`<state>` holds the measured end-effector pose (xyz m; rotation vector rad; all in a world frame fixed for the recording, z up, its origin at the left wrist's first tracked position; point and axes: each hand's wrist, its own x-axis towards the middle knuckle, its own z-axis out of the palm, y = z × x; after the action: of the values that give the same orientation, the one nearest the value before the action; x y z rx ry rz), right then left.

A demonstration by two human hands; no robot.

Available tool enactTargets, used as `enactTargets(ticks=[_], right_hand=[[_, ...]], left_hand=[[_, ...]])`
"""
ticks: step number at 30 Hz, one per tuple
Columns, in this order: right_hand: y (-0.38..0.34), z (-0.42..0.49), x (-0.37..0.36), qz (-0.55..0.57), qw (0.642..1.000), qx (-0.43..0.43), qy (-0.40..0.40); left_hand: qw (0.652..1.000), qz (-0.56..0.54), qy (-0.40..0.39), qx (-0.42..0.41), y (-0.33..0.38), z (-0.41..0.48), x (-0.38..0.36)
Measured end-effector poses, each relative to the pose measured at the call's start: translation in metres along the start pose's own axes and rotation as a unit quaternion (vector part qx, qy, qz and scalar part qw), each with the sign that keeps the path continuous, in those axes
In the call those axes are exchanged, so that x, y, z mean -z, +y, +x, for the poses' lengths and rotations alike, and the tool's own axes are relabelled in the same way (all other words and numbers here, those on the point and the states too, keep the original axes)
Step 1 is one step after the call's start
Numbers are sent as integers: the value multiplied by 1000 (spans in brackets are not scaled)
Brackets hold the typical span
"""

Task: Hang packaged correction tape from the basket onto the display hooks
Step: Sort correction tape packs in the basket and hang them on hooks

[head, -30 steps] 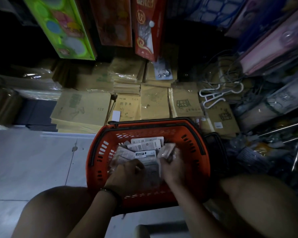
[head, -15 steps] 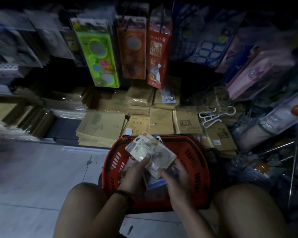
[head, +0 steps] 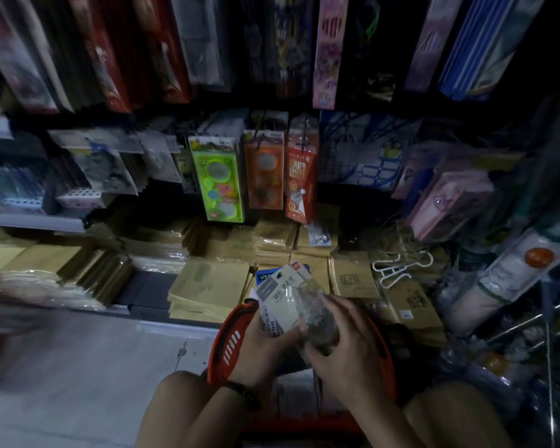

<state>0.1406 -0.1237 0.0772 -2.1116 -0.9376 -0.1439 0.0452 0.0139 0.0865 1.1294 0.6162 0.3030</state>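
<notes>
Gripping glossy flat tape packs (head: 282, 294), left hand (head: 259, 345) and right hand (head: 348, 349) fingers (head: 340, 307) curl tight.

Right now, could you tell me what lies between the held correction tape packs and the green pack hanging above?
Stacks of brown notebooks lie between the correction tape packs and the green pack, as the head view shows.

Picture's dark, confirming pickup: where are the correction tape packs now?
Head view, lower centre: the correction tape packs are held by the left hand and right hand, just above the red basket.
</notes>
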Motion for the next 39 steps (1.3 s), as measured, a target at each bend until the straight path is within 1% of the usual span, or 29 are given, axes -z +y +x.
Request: enactTargets(ticks=[3, 6, 9, 11, 13, 16, 19, 21, 24, 26, 29, 31, 33, 35, 37, 39], right_hand=[[-14, 20, 22, 25, 999, -9, -25], [-29, 47, 50, -16, 996, 61, -70], [-47, 79, 83, -65, 981, 138, -124], [-60, 100, 101, -67, 976, 154, -138], [-73, 117, 114, -85, 975, 171, -117], [-98, 140, 131, -147, 967, 203, -47], [-120, 164, 145, -162, 957, 239, -1], [-136, 182, 151, -160, 953, 259, -2], [-158, 206, 163, -146, 951, 272, -36], [-171, 220, 173, -150, 947, 282, -34], [-187, 242, 186, -158, 943, 294, -3], [-194, 259, 195, -159, 944, 289, 19], [-199, 280, 208, -162, 942, 288, 57], [-204, 304, 224, -171, 939, 285, 90], [-211, 329, 240, -178, 936, 283, 110], [-218, 353, 255, -189, 934, 275, 125]], left_hand=[[1000, -1, -24, -9, 29, -7, -6], [999, 12, -41, -22, 61, -12, -10], [997, 33, -50, -48, 97, -13, -12], [995, 47, -50, -67, 122, -13, -13], [994, 49, -41, -91, 147, -14, -16], [988, 54, -27, -144, 184, -14, -21], [981, 67, -19, -182, 222, -19, -24], [976, 67, -9, -206, 249, -26, -25], [972, 56, -8, -228, 283, -34, -27], [969, 59, -9, -238, 302, -32, -26], [962, 65, 4, -265, 326, -22, -27], [955, 51, 35, -288, 343, -13, -30], [949, 41, 61, -308, 363, -8, -36], [943, 57, 67, -322, 387, -6, -41], [928, 94, 77, -351, 409, -5, -47], [904, 129, 105, -395, 428, -1, -52]])
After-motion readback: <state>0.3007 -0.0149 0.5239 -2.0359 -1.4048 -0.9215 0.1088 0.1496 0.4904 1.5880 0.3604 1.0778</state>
